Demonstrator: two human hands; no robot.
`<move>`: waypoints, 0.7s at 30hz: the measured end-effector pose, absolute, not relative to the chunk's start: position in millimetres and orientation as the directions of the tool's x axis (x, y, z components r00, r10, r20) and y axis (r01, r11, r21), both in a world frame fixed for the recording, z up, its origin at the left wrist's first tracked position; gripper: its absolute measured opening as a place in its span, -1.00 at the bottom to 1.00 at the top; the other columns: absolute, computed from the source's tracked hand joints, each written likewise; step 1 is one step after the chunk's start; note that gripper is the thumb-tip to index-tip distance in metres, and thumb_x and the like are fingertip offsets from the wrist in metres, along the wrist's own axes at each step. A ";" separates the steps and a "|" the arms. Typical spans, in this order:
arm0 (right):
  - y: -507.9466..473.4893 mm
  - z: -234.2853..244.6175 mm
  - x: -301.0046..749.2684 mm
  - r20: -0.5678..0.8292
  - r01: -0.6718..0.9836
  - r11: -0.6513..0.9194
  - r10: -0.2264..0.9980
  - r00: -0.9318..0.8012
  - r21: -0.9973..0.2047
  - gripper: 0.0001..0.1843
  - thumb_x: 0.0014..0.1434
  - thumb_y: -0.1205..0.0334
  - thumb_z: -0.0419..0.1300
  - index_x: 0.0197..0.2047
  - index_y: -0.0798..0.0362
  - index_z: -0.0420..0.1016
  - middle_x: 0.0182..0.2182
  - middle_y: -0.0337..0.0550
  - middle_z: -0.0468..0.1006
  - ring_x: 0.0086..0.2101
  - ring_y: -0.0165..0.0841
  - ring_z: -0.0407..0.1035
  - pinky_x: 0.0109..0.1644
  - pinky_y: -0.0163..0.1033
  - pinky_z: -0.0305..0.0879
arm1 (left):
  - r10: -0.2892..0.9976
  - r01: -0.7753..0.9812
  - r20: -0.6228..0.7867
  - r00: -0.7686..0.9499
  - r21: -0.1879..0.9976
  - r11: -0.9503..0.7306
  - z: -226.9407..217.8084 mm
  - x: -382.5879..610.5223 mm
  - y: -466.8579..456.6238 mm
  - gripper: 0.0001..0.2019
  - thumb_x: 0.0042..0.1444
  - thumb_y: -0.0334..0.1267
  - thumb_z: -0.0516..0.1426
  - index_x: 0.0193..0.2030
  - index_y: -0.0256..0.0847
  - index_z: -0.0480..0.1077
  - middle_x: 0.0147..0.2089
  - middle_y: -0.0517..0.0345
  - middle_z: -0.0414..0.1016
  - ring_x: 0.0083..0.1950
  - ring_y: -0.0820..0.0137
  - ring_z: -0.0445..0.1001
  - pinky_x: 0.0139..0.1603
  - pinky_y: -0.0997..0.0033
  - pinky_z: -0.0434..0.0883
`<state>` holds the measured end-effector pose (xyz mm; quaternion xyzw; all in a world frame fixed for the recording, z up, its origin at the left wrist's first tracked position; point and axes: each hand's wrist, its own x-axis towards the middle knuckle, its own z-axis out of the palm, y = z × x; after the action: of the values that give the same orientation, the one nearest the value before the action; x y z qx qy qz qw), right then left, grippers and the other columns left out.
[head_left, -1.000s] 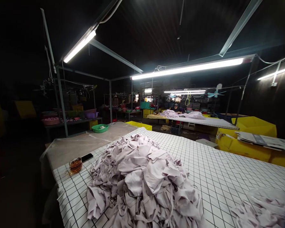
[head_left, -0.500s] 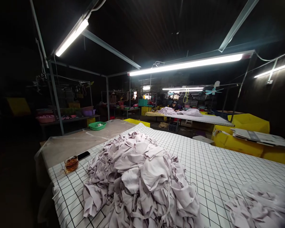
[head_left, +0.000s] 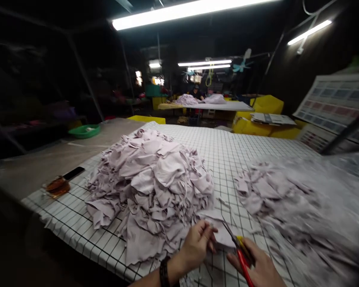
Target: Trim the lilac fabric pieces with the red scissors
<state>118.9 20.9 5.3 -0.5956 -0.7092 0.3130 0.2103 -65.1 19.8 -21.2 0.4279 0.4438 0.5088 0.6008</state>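
Checked bench (head_left: 227,145), dim light: left hand (head_left: 196,244) has its fingers pinched, seemingly on a cloth (head_left: 223,234) by the pile (head_left: 155,175), right hand (head_left: 263,266) has its fingers curled round scissors (head_left: 244,264). Snipping stage I'd guess, next cut calls for taut cloth

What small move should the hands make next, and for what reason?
Perhaps hold the cloth steady with the left hand: it seems to be pinching the cloth, and the scissors in the right hand are very close.

Phone (head_left: 74,173) left of fabric pile (head_left: 155,179)
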 end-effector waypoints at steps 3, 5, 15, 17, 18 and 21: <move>21.7 17.8 124.3 -0.101 0.719 0.132 0.957 -0.272 -0.682 -0.74 0.04 0.00 0.17 -0.39 -0.01 0.27 -0.46 -0.27 0.39 -0.45 -0.37 0.27 -0.38 -0.33 0.22 | 0.990 -0.188 -0.046 0.133 0.980 0.071 -9.4 -67.4 17.9 -0.63 0.20 0.04 0.02 -0.21 -0.30 0.31 -0.44 0.25 0.30 -0.53 0.55 0.35 -0.45 0.52 0.31; 20.4 23.8 125.9 -0.104 0.713 0.146 0.950 -0.295 -0.686 -0.74 0.05 0.01 0.17 -0.37 0.00 0.24 -0.44 -0.28 0.37 -0.42 -0.38 0.25 -0.38 -0.34 0.18 | 0.986 -0.153 -0.032 0.161 0.987 0.057 -4.7 -68.6 18.0 -0.66 0.24 0.00 -0.02 -0.18 -0.29 0.31 -0.45 0.25 0.28 -0.51 0.53 0.35 -0.42 0.50 0.33; 19.1 31.5 119.2 -0.067 0.760 0.203 0.949 -0.307 -0.617 -0.73 0.04 0.04 0.19 -0.36 0.01 0.22 -0.37 -0.24 0.39 -0.39 -0.36 0.26 -0.35 -0.31 0.17 | 0.975 0.044 -0.009 0.221 0.999 0.000 -4.1 -67.6 15.8 -0.69 0.26 -0.04 -0.05 -0.34 -0.25 0.27 -0.48 0.26 0.27 -0.49 0.51 0.36 -0.43 0.52 0.27; 18.9 33.9 117.9 -0.054 0.771 0.220 0.948 -0.313 -0.597 -0.73 0.04 0.04 0.19 -0.38 0.01 0.21 -0.36 -0.23 0.40 -0.37 -0.35 0.27 -0.34 -0.30 0.17 | 0.971 0.073 -0.008 0.240 0.997 -0.010 -4.8 -68.6 15.3 -0.70 0.27 -0.06 -0.05 -0.32 -0.24 0.28 -0.47 0.25 0.28 -0.48 0.50 0.36 -0.42 0.52 0.27; 18.6 34.6 117.3 -0.050 0.777 0.226 0.948 -0.314 -0.587 -0.74 0.04 0.04 0.19 -0.38 0.01 0.21 -0.36 -0.22 0.40 -0.37 -0.35 0.27 -0.34 -0.30 0.16 | 0.969 0.081 -0.007 0.248 0.997 -0.014 -5.1 -69.2 15.1 -0.71 0.27 -0.07 -0.05 -0.31 -0.24 0.28 -0.47 0.25 0.28 -0.47 0.50 0.36 -0.41 0.52 0.27; 17.4 35.0 116.7 -0.042 0.794 0.239 0.948 -0.314 -0.559 -0.74 0.04 0.04 0.18 -0.39 0.01 0.22 -0.37 -0.22 0.40 -0.37 -0.34 0.28 -0.35 -0.29 0.16 | 0.966 0.101 0.001 0.258 0.994 -0.028 -4.8 -71.3 14.8 -0.72 0.27 -0.07 -0.05 -0.31 -0.23 0.28 -0.48 0.25 0.29 -0.46 0.48 0.36 -0.40 0.51 0.27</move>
<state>116.7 17.4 35.0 -0.5647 -0.7715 0.2486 0.1550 -71.3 14.8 -4.8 0.5897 0.4527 0.4078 0.5302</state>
